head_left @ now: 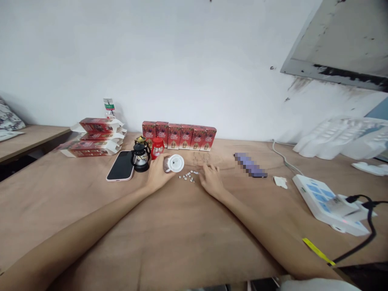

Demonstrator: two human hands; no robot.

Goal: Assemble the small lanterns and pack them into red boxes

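Observation:
My left hand [157,173] is closed around a small white lantern [176,163], tipped so its round base faces me. Just left of that hand stand a red lantern [157,148], a black lantern [140,158] and, partly hidden behind, a gold-and-black lantern [141,140]. Several small silver discs that look like button cells [188,176] lie scattered on the table between my hands. Beside them, my right hand [211,180] rests low at the tabletop, fingers bent and apart. Nothing shows in its grasp, though the thumb side is close to the nearest discs.
Several upright red boxes [180,136] line the wall. Open red cartons [98,139] are stacked at left, near a bottle [109,108] and a phone [120,166]. Rightward lie a purple item [251,165], a white scrap [280,182], a power strip [327,202] with cables, and white foam-like pieces [327,137].

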